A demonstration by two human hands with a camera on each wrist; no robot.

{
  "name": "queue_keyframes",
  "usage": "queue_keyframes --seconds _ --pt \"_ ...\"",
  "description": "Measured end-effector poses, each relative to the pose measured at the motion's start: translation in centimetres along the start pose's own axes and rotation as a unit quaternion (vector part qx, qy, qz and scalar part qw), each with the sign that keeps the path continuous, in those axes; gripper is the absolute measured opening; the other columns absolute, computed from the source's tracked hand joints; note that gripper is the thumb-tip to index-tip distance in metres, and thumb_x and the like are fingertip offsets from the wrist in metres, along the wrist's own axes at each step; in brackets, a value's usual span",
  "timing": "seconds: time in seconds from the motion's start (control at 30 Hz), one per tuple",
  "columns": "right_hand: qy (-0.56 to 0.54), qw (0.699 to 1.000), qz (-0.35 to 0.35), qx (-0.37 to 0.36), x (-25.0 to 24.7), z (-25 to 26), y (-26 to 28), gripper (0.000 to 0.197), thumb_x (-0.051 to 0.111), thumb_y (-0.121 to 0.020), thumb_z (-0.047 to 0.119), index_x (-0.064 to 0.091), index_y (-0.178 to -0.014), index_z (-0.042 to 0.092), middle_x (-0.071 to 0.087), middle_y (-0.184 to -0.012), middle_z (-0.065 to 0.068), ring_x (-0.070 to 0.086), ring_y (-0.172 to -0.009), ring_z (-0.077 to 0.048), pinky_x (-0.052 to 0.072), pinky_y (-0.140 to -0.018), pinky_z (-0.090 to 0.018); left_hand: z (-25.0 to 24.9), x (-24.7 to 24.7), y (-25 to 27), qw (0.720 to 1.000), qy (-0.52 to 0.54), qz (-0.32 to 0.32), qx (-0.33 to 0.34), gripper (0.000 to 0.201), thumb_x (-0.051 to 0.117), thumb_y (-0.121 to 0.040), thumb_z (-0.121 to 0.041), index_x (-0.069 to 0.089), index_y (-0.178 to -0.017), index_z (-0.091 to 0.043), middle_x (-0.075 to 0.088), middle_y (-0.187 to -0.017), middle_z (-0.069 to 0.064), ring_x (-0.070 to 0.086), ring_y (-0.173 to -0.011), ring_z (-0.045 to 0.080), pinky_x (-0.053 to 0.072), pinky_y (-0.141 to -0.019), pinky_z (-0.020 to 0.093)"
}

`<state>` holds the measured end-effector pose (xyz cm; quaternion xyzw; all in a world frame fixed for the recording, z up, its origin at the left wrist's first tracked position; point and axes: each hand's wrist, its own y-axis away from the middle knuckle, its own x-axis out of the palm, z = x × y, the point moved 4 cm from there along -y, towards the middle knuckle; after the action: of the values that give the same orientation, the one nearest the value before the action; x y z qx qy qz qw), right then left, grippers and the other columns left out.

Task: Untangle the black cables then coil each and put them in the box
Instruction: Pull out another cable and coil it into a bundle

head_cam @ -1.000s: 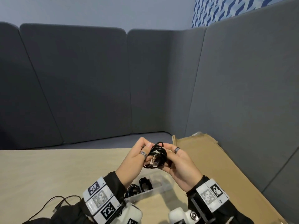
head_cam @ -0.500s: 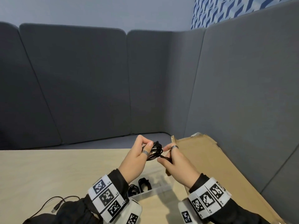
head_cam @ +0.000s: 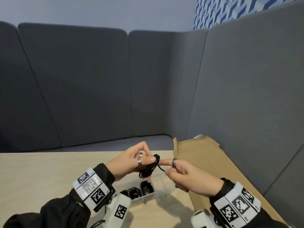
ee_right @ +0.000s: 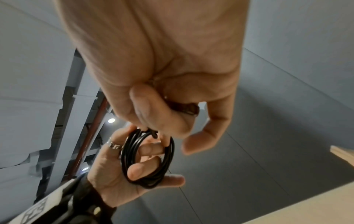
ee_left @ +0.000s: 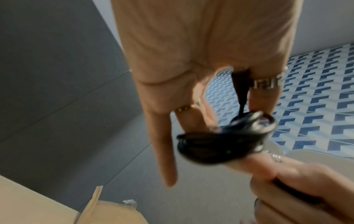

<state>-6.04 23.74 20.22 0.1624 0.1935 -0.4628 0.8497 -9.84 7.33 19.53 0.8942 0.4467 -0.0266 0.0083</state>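
Note:
A small coil of black cable [head_cam: 150, 167] hangs in the air above the clear plastic box [head_cam: 162, 192]. My left hand [head_cam: 131, 161] holds the coil, its fingers passing through the loops [ee_right: 147, 157]. My right hand [head_cam: 184, 173] pinches the cable's loose end beside the coil, index finger stretched out against it. The left wrist view shows the coil [ee_left: 222, 144] blurred, with a plug between two fingers. Inside the box lie other coiled black cables [head_cam: 139, 191].
The box stands on a light wooden table [head_cam: 41, 175]. A flat cardboard sheet [head_cam: 205, 163] leans along the right edge. Grey padded booth walls [head_cam: 82, 83] surround the table. A thin black cable [head_cam: 97, 223] shows at the bottom near my left sleeve.
The hands drew slightly apart. My right hand pulled the cable end out to the right and its index finger straightened. The coil turned edge-on in my left hand.

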Motion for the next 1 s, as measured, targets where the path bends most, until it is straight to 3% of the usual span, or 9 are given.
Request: queue_keyframes --seconds 0.17,0.33,0.47,0.53,0.6,0.73,0.87,0.93,1.0 --pt "0.1 0.995 -0.014 -0.025 0.6 0.1 -0.1 0.046 0.034 -0.094 0.012 0.05 -0.126 0.041 0.028 -0.045 0.012 0.025 -0.048 -0.009 0.033 -0.059 -0.03 -0.2 0.6 0.8 0.992 -0.105 0.051 -0.057 0.064 0.059 -0.084 -0.009 0.028 -0.136 -0.031 0.067 -0.085 0.002 0.063 -0.07 0.018 0.047 -0.071 0.024" --pt "0.131 0.988 -0.064 -0.042 0.7 0.8 -0.4 0.039 0.035 -0.097 0.016 0.05 -0.131 0.03 0.031 -0.036 0.013 0.03 -0.043 -0.007 0.03 -0.05 -0.016 0.2 1.0 0.7 0.955 -0.275 -0.092 0.053 0.028 0.059 -0.084 -0.005 0.054 -0.103 -0.026 0.055 -0.074 -0.013 0.049 -0.067 0.004 0.042 -0.067 0.022" --pt "0.217 0.968 -0.094 -0.079 0.7 2.4 0.1 0.036 0.032 -0.1 0.023 0.049 -0.131 0.03 0.039 -0.043 0.01 0.038 -0.045 -0.007 0.029 -0.048 -0.02 0.3 -0.7 0.8 0.928 -0.282 -0.235 0.058 0.029 0.052 -0.085 -0.001 0.053 -0.09 -0.029 0.059 -0.078 -0.009 0.052 -0.068 0.008 0.052 -0.068 0.036" --pt "0.317 0.935 -0.125 -0.095 0.5 2.9 0.5 0.033 0.03 -0.1 0.027 0.051 -0.126 0.03 0.053 -0.063 0.012 0.05 -0.059 -0.003 0.035 -0.06 -0.019 0.5 -1.1 1.0 0.932 -0.259 -0.251 0.03 0.028 0.048 -0.086 0.001 0.052 -0.091 -0.026 0.059 -0.081 -0.002 0.051 -0.065 0.011 0.054 -0.064 0.036" --pt "0.467 0.859 -0.176 -0.11 -0.1 3.3 0.7 0.023 0.042 -0.095 0.025 0.059 -0.109 0.031 0.065 -0.084 0.013 0.061 -0.076 -0.01 0.034 -0.07 -0.025 0.8 -1.1 1.3 0.947 -0.234 -0.218 -0.003 0.024 0.048 -0.088 0.0 0.048 -0.095 -0.023 0.057 -0.081 0.004 0.049 -0.062 0.013 0.052 -0.055 0.03" --pt "0.521 0.762 -0.341 -0.179 -1.9 2.5 0.2 0.03 0.077 -0.068 0.01 0.065 -0.086 0.03 0.063 -0.098 0.006 0.048 -0.092 -0.019 0.035 -0.074 -0.031 1.1 1.3 2.0 0.996 0.068 -0.059 -0.008 0.035 0.065 -0.085 -0.018 0.032 -0.092 -0.009 0.041 -0.052 0.001 0.036 -0.042 0.014 0.046 -0.047 0.029" --pt "0.318 0.83 -0.395 -0.23 -2.0 1.7 -1.1 0.012 0.059 -0.086 0.017 0.067 -0.089 0.026 0.056 -0.092 0.004 0.044 -0.09 -0.011 0.04 -0.079 -0.02 0.2 2.2 1.4 0.985 0.15 -0.045 0.074 0.055 0.072 -0.073 -0.047 0.032 -0.083 -0.011 0.036 -0.051 -0.005 0.033 -0.047 0.012 0.046 -0.056 0.032" --pt "0.098 0.914 -0.347 -0.188 -1.4 0.7 -2.0 0.016 0.053 -0.091 0.02 0.068 -0.088 0.027 0.059 -0.086 0.006 0.056 -0.083 -0.004 0.044 -0.076 -0.016 -0.4 1.5 1.1 0.985 0.033 -0.126 0.11 0.043 0.061 -0.081 -0.046 0.037 -0.08 -0.01 0.041 -0.054 -0.011 0.038 -0.051 0.007 0.042 -0.062 0.026" --pt "-0.152 0.941 -0.281 -0.109 -0.5 0.1 -2.7 0.018 0.053 -0.093 0.011 0.068 -0.089 0.02 0.065 -0.084 0.0 0.062 -0.076 -0.006 0.05 -0.068 -0.02 -0.9 1.1 1.0 0.963 -0.11 -0.197 0.145 0.029 0.047 -0.086 -0.043 0.042 -0.079 -0.015 0.043 -0.057 -0.012 0.039 -0.056 0.004 0.038 -0.062 0.02"
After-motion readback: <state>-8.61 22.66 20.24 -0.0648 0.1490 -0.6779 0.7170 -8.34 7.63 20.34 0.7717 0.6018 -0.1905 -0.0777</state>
